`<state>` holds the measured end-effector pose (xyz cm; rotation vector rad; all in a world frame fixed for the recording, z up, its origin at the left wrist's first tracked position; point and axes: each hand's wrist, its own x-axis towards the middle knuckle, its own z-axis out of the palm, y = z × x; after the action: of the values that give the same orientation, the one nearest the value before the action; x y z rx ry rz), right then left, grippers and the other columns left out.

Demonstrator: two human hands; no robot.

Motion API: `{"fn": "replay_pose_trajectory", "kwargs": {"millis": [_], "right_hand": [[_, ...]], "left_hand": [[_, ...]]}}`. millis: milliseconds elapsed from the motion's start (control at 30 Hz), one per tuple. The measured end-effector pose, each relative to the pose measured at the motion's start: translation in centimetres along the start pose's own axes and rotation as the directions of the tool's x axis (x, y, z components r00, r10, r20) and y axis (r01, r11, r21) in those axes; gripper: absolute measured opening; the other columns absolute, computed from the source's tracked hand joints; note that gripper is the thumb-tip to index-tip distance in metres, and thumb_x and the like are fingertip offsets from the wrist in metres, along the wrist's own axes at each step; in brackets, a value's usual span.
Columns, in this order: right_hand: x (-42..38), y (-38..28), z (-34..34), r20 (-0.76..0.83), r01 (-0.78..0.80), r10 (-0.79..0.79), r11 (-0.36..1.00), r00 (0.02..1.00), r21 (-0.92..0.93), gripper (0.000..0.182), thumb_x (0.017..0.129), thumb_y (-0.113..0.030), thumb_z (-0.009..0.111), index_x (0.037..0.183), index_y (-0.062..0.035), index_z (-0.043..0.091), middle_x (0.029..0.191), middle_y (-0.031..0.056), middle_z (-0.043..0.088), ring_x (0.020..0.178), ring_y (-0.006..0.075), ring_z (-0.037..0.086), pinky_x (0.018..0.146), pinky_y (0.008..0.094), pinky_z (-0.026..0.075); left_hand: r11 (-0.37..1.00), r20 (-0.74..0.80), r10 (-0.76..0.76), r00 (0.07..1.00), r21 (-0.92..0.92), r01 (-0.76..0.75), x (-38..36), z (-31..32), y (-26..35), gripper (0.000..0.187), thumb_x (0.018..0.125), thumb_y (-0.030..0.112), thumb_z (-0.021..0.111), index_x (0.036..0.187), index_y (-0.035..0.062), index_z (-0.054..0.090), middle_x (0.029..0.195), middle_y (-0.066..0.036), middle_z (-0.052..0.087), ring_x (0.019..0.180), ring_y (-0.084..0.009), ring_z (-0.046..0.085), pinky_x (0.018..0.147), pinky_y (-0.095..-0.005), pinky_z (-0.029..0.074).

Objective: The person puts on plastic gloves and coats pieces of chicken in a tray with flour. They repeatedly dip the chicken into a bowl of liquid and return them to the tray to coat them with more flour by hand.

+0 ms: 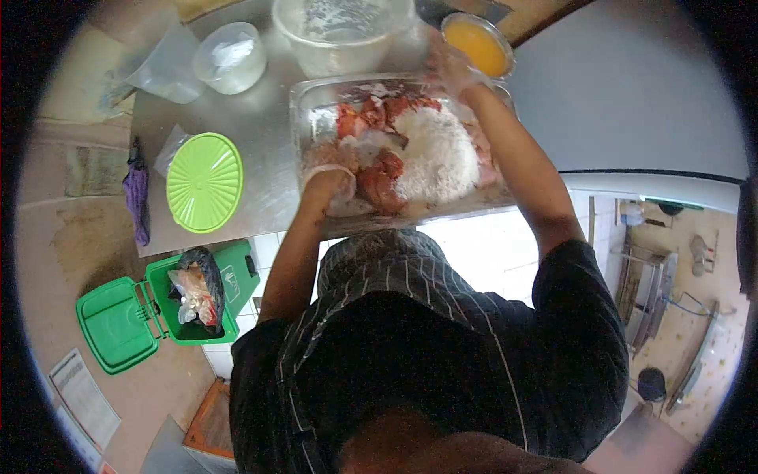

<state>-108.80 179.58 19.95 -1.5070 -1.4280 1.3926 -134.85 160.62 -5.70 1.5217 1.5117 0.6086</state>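
A rectangular metal tray (297, 103) on the counter holds red, seasoned pieces of raw meat (380, 183) and a large heap of white flour (438, 154). My left hand (330, 160), in a clear plastic glove, reaches into the tray's left side among the meat pieces; its fingers blend with the meat and I cannot tell what they grip. At the far right corner, my right hand (452, 65), also gloved, is blurred over the tray's rim. Just beyond it is a metal bowl of yellow liquid (477, 46), probably beaten egg.
Behind the tray stands a large whitish tub (341, 47). A clear container (231, 59), a translucent jug (166, 63), a green lid (204, 182) and a purple umbrella (136, 193) lie leftward on the steel counter (264, 150). An open green bin (201, 296) stands below.
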Motion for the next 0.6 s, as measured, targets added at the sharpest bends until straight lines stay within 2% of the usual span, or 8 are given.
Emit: {"fn": "replay_pose_trajectory", "kwargs": {"millis": [33, 100, 167, 233, 400, 433, 533, 600], "right_hand": [[2.1, 5.1, -4.5, 0.035, 0.1, -0.095, 0.978, 0.995, -0.181, 0.069, 0.084, -0.059, 0.052, 0.134, -0.0136, 0.039, 0.117, 0.013, 0.051, 0.101, 0.0309, 0.055, 0.082, 0.0517, 0.047], [-4.8, 7.2, -10.0, 0.196, 0.306, -0.235, 0.697, 0.952, -0.649, 0.045, 0.094, -0.03, 0.043, 0.135, -0.0113, 0.039, 0.13, 0.0206, 0.047, 0.114, 0.0367, 0.05, 0.098, 0.0391, 0.038], [-8.5, 17.4, -15.0, 0.393, 0.39, -0.323, -0.077, 0.861, -0.917, 0.061, 0.093, -0.048, 0.042, 0.14, -0.0122, 0.03, 0.128, 0.0184, 0.049, 0.114, 0.0275, 0.051, 0.098, 0.0379, 0.037], [-15.0, 12.6, -10.9, 0.037, 0.021, 0.002, 0.781, 0.999, -0.625, 0.05, 0.092, -0.032, 0.044, 0.136, -0.0086, 0.038, 0.134, 0.0191, 0.044, 0.118, 0.0329, 0.048, 0.099, 0.0398, 0.038], [-12.5, 17.5, -10.5, 0.05, -0.019, 0.26, 0.259, 0.964, -0.966, 0.062, 0.089, -0.028, 0.051, 0.141, -0.0083, 0.025, 0.131, 0.0233, 0.044, 0.118, 0.0368, 0.047, 0.1, 0.0412, 0.036], [-12.1, 16.5, -10.1, 0.194, 0.147, 0.367, 0.152, 0.91, -0.977, 0.062, 0.088, -0.028, 0.051, 0.142, -0.0084, 0.025, 0.131, 0.0242, 0.044, 0.118, 0.0376, 0.046, 0.101, 0.041, 0.036], [-11.4, 22.9, -8.6, -0.055, -0.135, 0.136, 0.695, 0.989, -0.706, 0.06, 0.089, -0.046, 0.044, 0.131, -0.0034, 0.043, 0.117, 0.0225, 0.057, 0.11, 0.0365, 0.054, 0.096, 0.0435, 0.039], [-10.1, 18.5, -7.4, -0.142, -0.472, 0.478, 0.695, 0.867, -0.543, 0.049, 0.094, -0.034, 0.042, 0.134, -0.0064, 0.042, 0.126, 0.0204, 0.052, 0.115, 0.0319, 0.051, 0.098, 0.0422, 0.038]], "left_hand": [[0.97, -0.263, 0.057, 0.963, 0.242, 0.008, 0.5, -0.5, 2.1, 0.05, 0.092, 0.043, 0.037, 0.089, 0.0018, 0.066, 0.085, -0.019, 0.065, 0.081, -0.0359, 0.061, 0.078, -0.0459, 0.044], [0.897, -0.106, -0.067, 0.992, 0.428, 0.106, 0.5, -3.3, 9.6, 0.048, 0.092, 0.043, 0.038, 0.096, 0.0031, 0.064, 0.091, -0.017, 0.065, 0.081, -0.0314, 0.063, 0.077, -0.0422, 0.046], [0.78, 0.086, -0.223, 0.971, 0.613, 0.125, -0.4, -6.4, 17.5, 0.053, 0.093, 0.045, 0.035, 0.107, 0.0008, 0.06, 0.102, -0.017, 0.063, 0.085, -0.0269, 0.063, 0.078, -0.0403, 0.048], [0.916, 0.14, -0.225, 0.964, 0.366, 0.161, 0.3, -4.6, 16.6, 0.054, 0.094, 0.045, 0.035, 0.11, -0.0008, 0.058, 0.105, -0.018, 0.062, 0.088, -0.0266, 0.063, 0.079, -0.0411, 0.047], [0.972, 0.246, -0.124, 0.961, -0.165, 0.168, 7.5, 2.9, 13.3, 0.061, 0.09, 0.051, 0.045, 0.118, -0.0033, 0.053, 0.105, -0.019, 0.062, 0.089, -0.0239, 0.062, 0.071, -0.0351, 0.05], [0.866, 0.351, -0.388, 0.852, -0.176, 0.468, 5.4, 1.4, 21.7, 0.067, 0.091, 0.056, 0.032, 0.124, 0.0014, 0.051, 0.127, -0.018, 0.053, 0.118, -0.0307, 0.05, 0.098, -0.0397, 0.038], [0.945, 0.242, -0.326, 0.914, 0.09, 0.313, 7.8, 4.6, 22.6, 0.067, 0.088, 0.057, 0.041, 0.121, -0.0006, 0.052, 0.114, -0.019, 0.06, 0.1, -0.0286, 0.059, 0.092, -0.0391, 0.043], [0.965, 0.17, -0.208, 0.963, 0.197, 0.173, 8.9, 6.0, 21.0, 0.068, 0.088, 0.058, 0.04, 0.125, 0.0012, 0.051, 0.121, -0.018, 0.056, 0.108, -0.0275, 0.056, 0.098, -0.0368, 0.038]]}}
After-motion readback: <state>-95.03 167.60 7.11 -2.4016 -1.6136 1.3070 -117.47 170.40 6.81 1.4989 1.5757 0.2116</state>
